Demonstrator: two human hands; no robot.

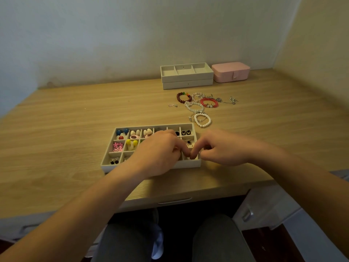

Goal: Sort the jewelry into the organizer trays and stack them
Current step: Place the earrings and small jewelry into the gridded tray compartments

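A white organizer tray (108,157) with many small compartments lies near the desk's front edge, holding colourful earrings and rings. My left hand (158,154) rests over its middle and right compartments. My right hand (221,148) meets it from the right. The fingertips of both hands pinch together over the tray's front right compartment; whatever they pinch is too small to make out. A loose pile of bracelets (200,106) and chains (229,100) lies behind the tray. Two empty white trays (187,76) stand stacked at the back.
A closed pink jewelry box (231,72) sits beside the stacked trays against the back wall. The wooden desk (66,129) has a drawer handle (174,201) under its front edge. A white cabinet (264,208) stands at the lower right. My knees are under the desk.
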